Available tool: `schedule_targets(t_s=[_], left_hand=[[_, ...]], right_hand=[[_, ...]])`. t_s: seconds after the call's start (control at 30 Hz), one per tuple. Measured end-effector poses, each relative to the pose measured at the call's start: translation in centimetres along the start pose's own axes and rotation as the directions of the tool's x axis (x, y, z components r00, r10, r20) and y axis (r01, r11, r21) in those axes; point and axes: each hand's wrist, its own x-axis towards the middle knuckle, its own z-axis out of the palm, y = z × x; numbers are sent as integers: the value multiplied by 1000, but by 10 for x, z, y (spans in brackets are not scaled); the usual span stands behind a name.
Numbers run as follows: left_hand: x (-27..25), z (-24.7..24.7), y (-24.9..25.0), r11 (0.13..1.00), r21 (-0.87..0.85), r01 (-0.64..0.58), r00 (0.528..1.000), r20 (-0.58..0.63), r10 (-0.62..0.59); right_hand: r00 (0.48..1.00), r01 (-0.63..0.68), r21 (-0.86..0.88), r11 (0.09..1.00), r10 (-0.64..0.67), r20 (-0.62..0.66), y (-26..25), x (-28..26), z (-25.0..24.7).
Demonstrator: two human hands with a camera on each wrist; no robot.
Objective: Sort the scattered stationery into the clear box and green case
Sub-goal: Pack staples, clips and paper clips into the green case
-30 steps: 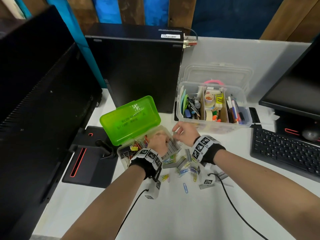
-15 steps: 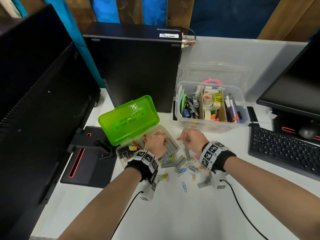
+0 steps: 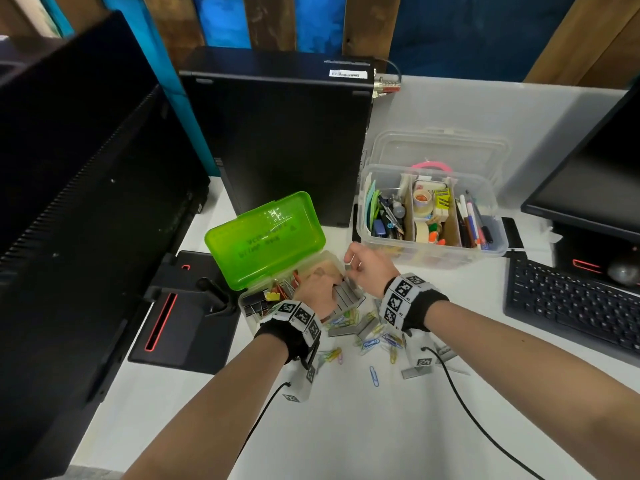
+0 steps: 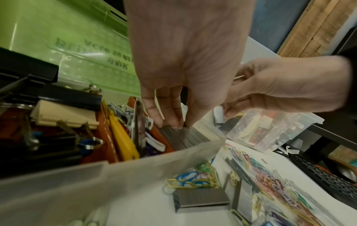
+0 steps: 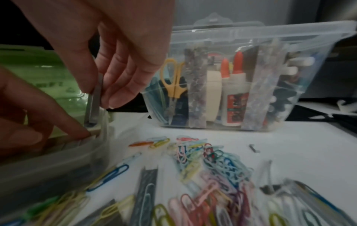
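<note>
The green case [image 3: 266, 237] lies open, its tray crowded with binder clips and coloured clips. My left hand [image 3: 323, 285] reaches into the tray, its straight fingers [image 4: 172, 120] pressing down on the grey staple strips [image 4: 185, 137] stacked at the right end. My right hand [image 3: 349, 268] pinches one staple strip [image 5: 94, 105] upright over that same corner, just beside the left fingers. The clear box [image 3: 433, 258] with pens, tape, glue and scissors stands to the right. Coloured paper clips [image 3: 374, 337] and loose staple blocks [image 4: 203, 198] lie scattered on the white desk in front of the case.
A black monitor [image 3: 69, 168] and its stand base [image 3: 180, 323] fill the left side. A computer tower [image 3: 277, 143] stands behind the case. A keyboard [image 3: 571, 306] and second monitor sit at the right. Wrist cables [image 3: 467, 410] trail across the near desk.
My right hand dipped to the pile on the desk, then came back left to the case's right end with a staple strip pinched. The left hand stayed in the tray.
</note>
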Motion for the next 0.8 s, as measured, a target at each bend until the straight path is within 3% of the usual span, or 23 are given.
schedule_targets(t_s=[0.23,0.43,0.8], left_hand=[[3,-2,3,1000,-5,-2,998,-63,2],[0,-7,-4,1000,-9,-6,997,-78,5],[1,-6,-3,999,9,-34,997,-75,34]], right_hand=[[983,121,-320,940,-68,172,0,12,11],[968,179,-361,915,-98,230,6,12,15],[976,120,-316,941,-53,214,7,7,14]])
